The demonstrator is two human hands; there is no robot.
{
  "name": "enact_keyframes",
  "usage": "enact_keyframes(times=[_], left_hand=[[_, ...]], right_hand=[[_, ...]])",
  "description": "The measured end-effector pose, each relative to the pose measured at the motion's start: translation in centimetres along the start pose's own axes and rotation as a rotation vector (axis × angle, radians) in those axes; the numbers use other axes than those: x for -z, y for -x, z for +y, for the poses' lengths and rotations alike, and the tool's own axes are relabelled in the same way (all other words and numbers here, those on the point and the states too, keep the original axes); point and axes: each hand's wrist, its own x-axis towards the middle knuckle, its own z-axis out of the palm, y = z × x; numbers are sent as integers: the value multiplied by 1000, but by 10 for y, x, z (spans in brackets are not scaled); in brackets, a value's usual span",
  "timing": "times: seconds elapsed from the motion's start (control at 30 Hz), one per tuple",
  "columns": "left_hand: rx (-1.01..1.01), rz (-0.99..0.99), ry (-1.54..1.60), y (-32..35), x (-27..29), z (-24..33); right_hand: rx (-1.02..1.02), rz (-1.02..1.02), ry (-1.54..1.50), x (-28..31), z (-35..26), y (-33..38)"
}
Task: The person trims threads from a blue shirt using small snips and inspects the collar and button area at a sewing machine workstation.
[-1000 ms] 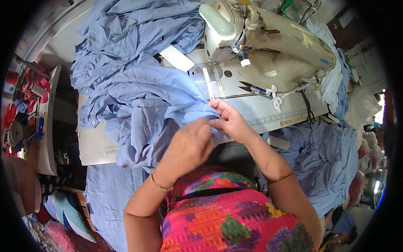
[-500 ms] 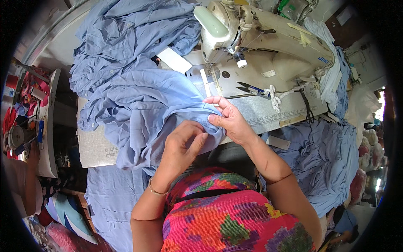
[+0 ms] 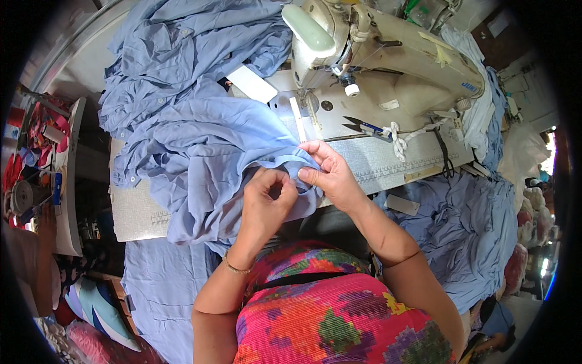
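A light blue buttoned shirt (image 3: 200, 142) lies bunched on the left of the sewing table, its near edge drawn up between my hands. My right hand (image 3: 326, 171) pinches a folded edge of the cloth between thumb and fingers. Just left of it, my left hand (image 3: 270, 193) is closed with thumb and fingertips together at the same cloth; the fabric right at its fingertips is partly hidden. Beyond my hands stands a cream sewing machine (image 3: 388, 54), its needle area just past the cloth.
Thread snips (image 3: 367, 128) and a knotted white cord (image 3: 398, 142) lie on the table (image 3: 376, 161) right of my hands. A white card (image 3: 251, 84) rests by the shirts. More blue garments (image 3: 454, 230) are heaped at the right. Another person's arm (image 3: 43, 261) shows at far left.
My left hand has turned and its thumb and fingers have come together at the cloth. The fabric edge between my hands has lifted and opened a little. My right hand keeps its pinch.
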Motion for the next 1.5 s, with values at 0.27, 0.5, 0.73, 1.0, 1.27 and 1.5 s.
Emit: enact_keyframes(times=[0.27,0.5,0.73,1.0,1.27,1.5], left_hand=[[-6,17,181,3,0,-5],[-142,80,17,4,-1,0],[-86,110,138,5,-6,-4],[-183,234,101,2,-17,-8],[-186,232,311,0,-8,-15],[-171,124,136,5,-4,-12]], right_hand=[[-46,41,-133,0,3,0],[50,62,55,-6,-3,3],[138,79,199,-11,-2,8],[298,133,490,-16,12,15],[160,175,126,-13,5,7],[157,164,136,-13,5,6]])
